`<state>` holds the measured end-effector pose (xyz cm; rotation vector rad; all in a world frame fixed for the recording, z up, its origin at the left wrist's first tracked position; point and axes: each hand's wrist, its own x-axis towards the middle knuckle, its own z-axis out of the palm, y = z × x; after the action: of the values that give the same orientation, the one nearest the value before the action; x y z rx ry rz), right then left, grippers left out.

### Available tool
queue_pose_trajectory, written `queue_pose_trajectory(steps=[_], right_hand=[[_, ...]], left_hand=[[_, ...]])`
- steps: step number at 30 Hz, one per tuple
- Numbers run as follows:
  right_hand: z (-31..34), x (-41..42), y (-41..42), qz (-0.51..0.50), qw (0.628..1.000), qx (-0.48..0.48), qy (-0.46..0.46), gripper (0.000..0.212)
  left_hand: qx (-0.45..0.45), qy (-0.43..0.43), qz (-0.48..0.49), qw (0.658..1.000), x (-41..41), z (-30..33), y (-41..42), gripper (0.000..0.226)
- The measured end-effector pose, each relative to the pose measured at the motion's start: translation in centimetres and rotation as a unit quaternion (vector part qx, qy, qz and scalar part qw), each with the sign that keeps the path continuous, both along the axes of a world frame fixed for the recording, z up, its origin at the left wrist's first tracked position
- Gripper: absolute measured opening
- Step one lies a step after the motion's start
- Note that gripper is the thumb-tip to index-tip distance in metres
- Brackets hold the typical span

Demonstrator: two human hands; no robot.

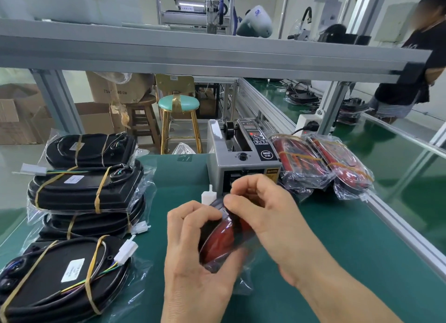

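Bagged red lamp [218, 240] sits at lower centre of frame, held up off the green mat [337, 262] by both hands. Left hand [193, 257] grips it from the lower left, fingers curled round the bag and the thumb underneath. Right hand [263, 211] comes in from the right and pinches the clear film at the lamp's top end between thumb and forefinger. The other fingers are loosely curled. A white connector [208, 197] pokes out at the top of the lamp, just left of the right hand.

Directly behind the hands is a grey tape dispenser [241, 158]. The right hand covers part of its front slot. Right of it lie two more bagged red lamps [321, 163] with rubber bands, close to the aluminium rail [398, 224]. A stack of bagged black units [84, 190] fills the left of frame, with one more at lower left [60, 274], near the left hand but not touching.

An overhead beam [193, 55] crosses the upper frame. Two stools [178, 103] stand beyond the table edge, with cardboard boxes [19, 115] at far left. Another person [415, 69] stands at upper right.
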<state>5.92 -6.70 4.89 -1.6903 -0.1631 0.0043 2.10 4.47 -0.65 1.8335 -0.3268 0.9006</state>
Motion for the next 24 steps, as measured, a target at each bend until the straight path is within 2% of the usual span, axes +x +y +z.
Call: queue_pose_trajectory(steps=[4,6,8,10,11,13,15,17,18,19,21,22,24], right_hand=[[-1.2,0.6,-2.4,0.022,0.998,0.06,-0.011,0.016],[-2.0,0.9,-3.0,0.06,0.996,0.07,-0.018,0.015],[-3.0,1.6,-3.5,0.115,0.989,0.094,-0.005,0.031],[-4.2,1.9,-4.1,0.185,0.977,0.095,0.044,0.055],[-4.8,1.8,-4.2,0.225,0.969,0.071,0.066,0.06],[-5.9,1.4,-4.0,0.279,0.956,0.014,0.087,0.056],[-6.2,1.5,-3.7,0.267,0.962,-0.016,0.051,0.047],[-5.3,1.8,-3.9,0.229,0.97,-0.08,-0.03,0.046],[-4.7,2.0,-4.2,0.2,0.963,-0.157,-0.09,0.048],[-4.0,2.2,-4.5,0.169,0.941,-0.25,-0.156,0.049],[-2.8,2.3,-4.8,0.139,0.873,-0.397,-0.246,0.047],[-2.4,2.4,-4.7,0.14,0.85,-0.437,-0.26,0.046],[-2.3,2.5,-4.3,0.143,0.831,-0.464,-0.27,0.046]], left_hand=[[0.023,0.025,0.015,0.999,0.1,-0.4,0.7,0.077],[0.042,0.043,0.012,0.998,0.2,-0.2,0.9,0.08],[0.04,0.065,-0.004,0.997,0.4,0.1,1.3,0.073],[-0.011,0.094,-0.037,0.995,0.3,0.4,2.0,0.064],[-0.054,0.106,-0.058,0.991,0.2,0.4,2.5,0.061],[-0.128,0.122,-0.088,0.98,0.1,-0.1,3.4,0.063],[-0.183,0.133,-0.115,0.967,0.1,-0.7,4.3,0.07],[-0.229,0.147,-0.146,0.951,0.2,-1.0,5.5,0.07],[-0.219,0.156,-0.15,0.951,0.1,-0.9,6.2,0.069],[-0.187,0.169,-0.148,0.956,0.0,-0.6,6.8,0.065],[-0.137,0.197,-0.142,0.96,-0.2,0.0,7.0,0.054],[-0.12,0.212,-0.138,0.96,-0.2,0.2,6.7,0.053],[-0.095,0.253,-0.126,0.955,-0.1,0.3,5.2,0.056]])
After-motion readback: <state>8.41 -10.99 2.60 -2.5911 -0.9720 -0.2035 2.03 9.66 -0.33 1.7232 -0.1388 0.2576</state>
